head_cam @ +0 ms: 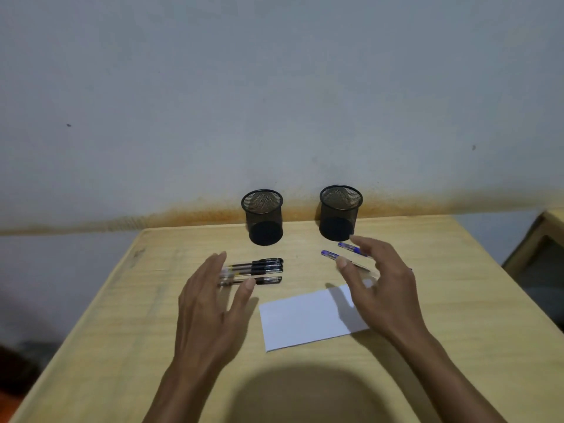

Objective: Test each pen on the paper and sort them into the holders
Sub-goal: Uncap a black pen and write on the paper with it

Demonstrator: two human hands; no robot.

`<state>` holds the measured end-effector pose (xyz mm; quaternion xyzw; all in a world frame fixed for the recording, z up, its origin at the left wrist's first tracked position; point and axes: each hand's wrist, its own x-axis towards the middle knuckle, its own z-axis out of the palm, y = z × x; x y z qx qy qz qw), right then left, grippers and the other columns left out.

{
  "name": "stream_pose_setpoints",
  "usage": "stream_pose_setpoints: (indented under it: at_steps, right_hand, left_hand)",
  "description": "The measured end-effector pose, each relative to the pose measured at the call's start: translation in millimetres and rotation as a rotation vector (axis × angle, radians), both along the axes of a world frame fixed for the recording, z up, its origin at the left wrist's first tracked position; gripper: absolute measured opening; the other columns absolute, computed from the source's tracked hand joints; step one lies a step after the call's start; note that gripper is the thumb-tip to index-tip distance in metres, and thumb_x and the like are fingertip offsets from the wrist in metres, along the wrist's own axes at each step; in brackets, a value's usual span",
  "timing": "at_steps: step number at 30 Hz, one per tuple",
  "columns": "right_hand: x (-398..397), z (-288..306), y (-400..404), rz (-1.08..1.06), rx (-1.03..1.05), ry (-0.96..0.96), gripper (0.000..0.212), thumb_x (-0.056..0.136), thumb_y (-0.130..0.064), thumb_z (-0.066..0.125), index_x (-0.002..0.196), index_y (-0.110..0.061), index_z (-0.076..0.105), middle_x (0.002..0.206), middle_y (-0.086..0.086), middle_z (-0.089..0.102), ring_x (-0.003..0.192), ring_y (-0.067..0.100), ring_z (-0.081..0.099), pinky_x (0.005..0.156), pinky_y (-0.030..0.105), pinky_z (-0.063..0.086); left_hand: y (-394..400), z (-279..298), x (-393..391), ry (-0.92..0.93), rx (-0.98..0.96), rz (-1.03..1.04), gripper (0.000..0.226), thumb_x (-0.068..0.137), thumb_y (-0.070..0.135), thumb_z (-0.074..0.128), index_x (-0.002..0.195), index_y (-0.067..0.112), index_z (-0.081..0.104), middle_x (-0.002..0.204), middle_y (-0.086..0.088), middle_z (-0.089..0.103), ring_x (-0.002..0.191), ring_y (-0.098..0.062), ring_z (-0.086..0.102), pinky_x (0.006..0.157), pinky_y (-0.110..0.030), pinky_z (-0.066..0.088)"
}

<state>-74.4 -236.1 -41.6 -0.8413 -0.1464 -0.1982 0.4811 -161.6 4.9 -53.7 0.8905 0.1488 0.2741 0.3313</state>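
Pale wall [274, 87] behind, with a rusty stain band running along it where it meets the desk. Light wooden desk [442, 300] pushed up against it.

Two black mesh holders at the back edge: left holder [262, 218] and right holder [340, 213], upright, apart from each other, both apparently with nothing in them.

Black pens [262, 270] lie side by side in a small group in front of the left holder, caps pointing right. Blue pens [335, 256] lie angled in front of the right holder; at least two show, more may be hidden under the hand. White paper [305, 319] lies flat near centre, no marks on it that I can make out.

Left hand [210, 306] is over the near ends of the black pens, fingers straight and spread, holding nothing. Right hand [378, 288] is above the blue pens and the paper's far corner, fingers loosely open, also holding nothing; contact with a pen cannot be told.

Judgement: task at its very start, nothing tested or sorted. Next move calls for picking a single pen out of a group, uncapping it, and scribbling on the sheet. Black pens lie tight together, so separating one may need care.
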Motion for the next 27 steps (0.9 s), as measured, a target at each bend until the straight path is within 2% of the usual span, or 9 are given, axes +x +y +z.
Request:
stream_pose_setpoints:
  at_steps: [2,4,6,8,11,15,17,22,27]
  right_hand:
    - [-12,-5,6,0.019,0.0,0.017,0.031,0.089,-0.025,0.074,0.119,-0.025,0.067,0.114,-0.014,0.064,0.107,0.005,0.06,0.087,0.005,0.039]
    - [-23,-10,15,0.031,-0.033,0.048,0.027,0.089,-0.026,0.073,0.115,-0.027,0.068,0.112,-0.015,0.066,0.106,0.006,0.061,0.09,0.02,0.046]
    - [-28,-12,29,0.066,-0.105,0.108,0.024,0.091,-0.03,0.071,0.115,-0.027,0.069,0.111,-0.013,0.067,0.106,0.007,0.06,0.094,0.029,0.05]
    - [-27,-12,47,0.113,-0.23,0.169,0.025,0.094,-0.035,0.065,0.118,-0.029,0.067,0.115,-0.013,0.065,0.106,0.005,0.055,0.098,0.027,0.048]
    - [-18,-10,78,0.196,-0.374,0.161,0.025,0.098,-0.033,0.059,0.121,-0.027,0.068,0.119,-0.008,0.065,0.109,0.01,0.056,0.094,0.027,0.048]
    - [3,-12,114,0.288,-0.609,0.001,0.02,0.098,-0.025,0.054,0.103,-0.019,0.073,0.102,0.002,0.07,0.097,0.023,0.057,0.074,0.038,0.051]
    - [11,-14,129,0.307,-0.724,-0.075,0.021,0.098,-0.024,0.053,0.101,-0.017,0.072,0.099,0.005,0.07,0.092,0.026,0.057,0.069,0.038,0.049]
    - [17,-26,150,0.321,-0.936,-0.217,0.012,0.092,-0.017,0.063,0.099,-0.018,0.073,0.092,0.004,0.071,0.083,0.027,0.061,0.06,0.036,0.047]
    - [16,-27,153,0.34,-0.912,-0.228,0.019,0.095,-0.017,0.062,0.113,-0.018,0.068,0.101,0.005,0.069,0.087,0.025,0.06,0.065,0.039,0.053]
  left_hand:
    - [-4,-6,-12,-0.006,0.013,0.009,0.062,0.088,0.054,0.055,0.141,0.025,0.047,0.144,0.003,0.05,0.133,-0.012,0.043,0.112,-0.043,0.037]
    - [-6,-15,-20,-0.008,0.047,-0.002,0.056,0.09,0.047,0.06,0.14,0.021,0.05,0.142,0.005,0.052,0.131,-0.01,0.044,0.109,-0.04,0.039]
    - [-3,-28,-24,0.025,0.15,-0.006,0.05,0.09,0.043,0.062,0.133,0.017,0.056,0.138,0.001,0.056,0.128,-0.016,0.048,0.106,-0.043,0.043]
    - [3,-42,-24,0.155,0.274,0.017,0.052,0.089,0.051,0.056,0.128,0.018,0.058,0.135,-0.003,0.059,0.129,-0.022,0.05,0.106,-0.047,0.041]
    - [11,-54,-28,0.307,0.343,0.08,0.062,0.089,0.064,0.035,0.127,0.021,0.059,0.138,-0.003,0.056,0.134,-0.02,0.044,0.112,-0.046,0.032]
    - [11,-54,-29,0.309,0.326,0.079,0.059,0.092,0.062,0.036,0.126,0.022,0.061,0.144,0.002,0.051,0.139,-0.016,0.038,0.117,-0.045,0.025]
    - [12,-54,-28,0.31,0.325,0.085,0.057,0.092,0.061,0.037,0.127,0.023,0.061,0.145,0.003,0.05,0.139,-0.015,0.037,0.117,-0.044,0.024]
    - [13,-59,-27,0.307,0.328,0.1,0.06,0.088,0.061,0.034,0.122,0.022,0.064,0.138,0.0,0.056,0.135,-0.019,0.044,0.114,-0.048,0.029]
    - [14,-63,-24,0.268,0.313,0.109,0.057,0.085,0.058,0.04,0.114,0.018,0.069,0.13,-0.004,0.063,0.128,-0.023,0.054,0.108,-0.052,0.038]
